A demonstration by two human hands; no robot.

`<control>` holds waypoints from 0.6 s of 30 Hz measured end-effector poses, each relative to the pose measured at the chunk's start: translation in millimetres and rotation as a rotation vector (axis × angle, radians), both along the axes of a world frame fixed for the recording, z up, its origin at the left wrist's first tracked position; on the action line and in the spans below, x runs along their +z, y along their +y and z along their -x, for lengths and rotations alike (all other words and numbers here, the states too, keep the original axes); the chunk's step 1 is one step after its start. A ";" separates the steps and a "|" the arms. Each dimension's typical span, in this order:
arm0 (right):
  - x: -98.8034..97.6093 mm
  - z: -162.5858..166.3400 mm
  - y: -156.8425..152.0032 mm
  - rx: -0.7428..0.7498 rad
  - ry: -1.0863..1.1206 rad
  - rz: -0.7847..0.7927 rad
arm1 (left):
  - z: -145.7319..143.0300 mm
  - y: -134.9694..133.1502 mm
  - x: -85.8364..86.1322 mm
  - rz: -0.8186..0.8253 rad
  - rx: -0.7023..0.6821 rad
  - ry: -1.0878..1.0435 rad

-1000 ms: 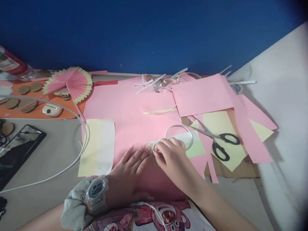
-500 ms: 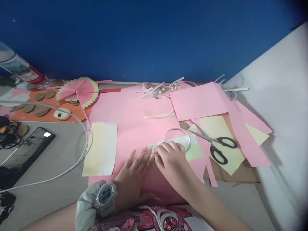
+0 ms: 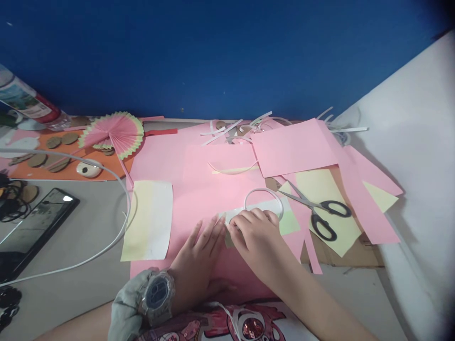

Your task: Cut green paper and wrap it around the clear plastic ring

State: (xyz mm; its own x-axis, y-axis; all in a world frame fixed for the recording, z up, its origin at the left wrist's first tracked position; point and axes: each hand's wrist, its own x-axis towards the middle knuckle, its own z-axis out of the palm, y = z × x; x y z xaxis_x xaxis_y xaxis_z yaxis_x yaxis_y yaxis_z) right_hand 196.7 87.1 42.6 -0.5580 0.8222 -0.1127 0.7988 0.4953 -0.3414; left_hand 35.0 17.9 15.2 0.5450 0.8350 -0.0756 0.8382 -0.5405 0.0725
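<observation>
My left hand [image 3: 197, 258] lies flat with its fingers spread, the fingertips pressing on a small pale piece of paper on the pink sheet [image 3: 156, 156]. Beside those fingertips, my right hand [image 3: 256, 237] is closed in a pinch; what sits between its fingers is too small and hidden to name. A thin white loop [image 3: 263, 190], perhaps a curled paper strip, rises from behind the right knuckles. Beneath it lies a white and green paper [image 3: 290, 222]. Scissors [image 3: 314, 206] with black handles rest half open to the right, on yellow paper [image 3: 341, 244].
A yellow-and-white sheet [image 3: 152, 222] lies left of my hands. Further left are a pink paper fan [image 3: 122, 135], cardboard discs on orange paper [image 3: 71, 175], a phone [image 3: 35, 232] and a white cable [image 3: 81, 261]. Pink sheets [image 3: 295, 147] and paper strips [image 3: 223, 132] lie behind; a blue wall [image 3: 220, 57] stands beyond.
My right hand has shifted very slightly to the right, still pinched. The left hand stays pressed down, and the view has turned a little.
</observation>
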 end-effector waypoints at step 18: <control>4.2 -17.2 -12.0 -0.092 0.184 0.084 | 1.4 -1.1 -5.9 -0.009 0.009 -0.013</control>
State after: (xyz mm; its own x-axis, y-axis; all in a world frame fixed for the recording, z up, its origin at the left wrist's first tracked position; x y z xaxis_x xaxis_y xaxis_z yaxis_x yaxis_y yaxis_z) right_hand 214.0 75.0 46.8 -0.4985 0.8626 -0.0862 0.7597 0.3868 -0.5227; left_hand 33.6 16.8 9.4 0.5385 0.8404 -0.0608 0.8420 -0.5337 0.0790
